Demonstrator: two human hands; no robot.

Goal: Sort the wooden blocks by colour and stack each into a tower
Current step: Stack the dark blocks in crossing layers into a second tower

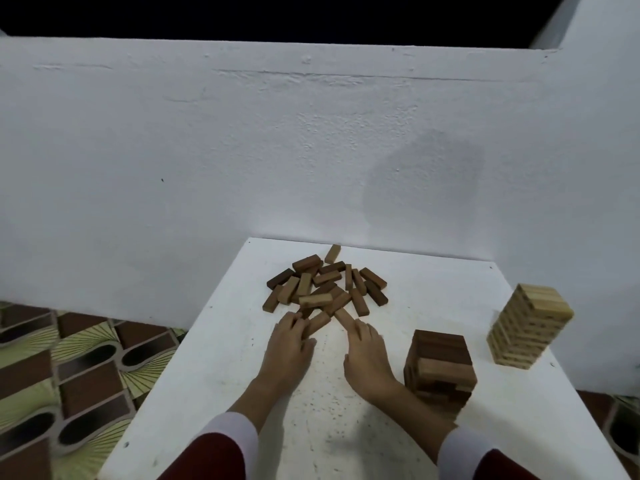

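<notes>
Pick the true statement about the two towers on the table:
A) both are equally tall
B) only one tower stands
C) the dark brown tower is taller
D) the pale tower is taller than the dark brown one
D: the pale tower at the table's far right rises well above the squat dark brown tower beside the right hand.

A white table (433, 289) stood against the white wall, its top speckled with small dark marks. A loose pile of brown blocks (327, 287) lay on it toward the far edge. Near and to the right of the pile sat a short dark-brown tower (440, 367). Further right of that stood a taller pale-wood tower (530, 327), close to the table's right edge.
</notes>
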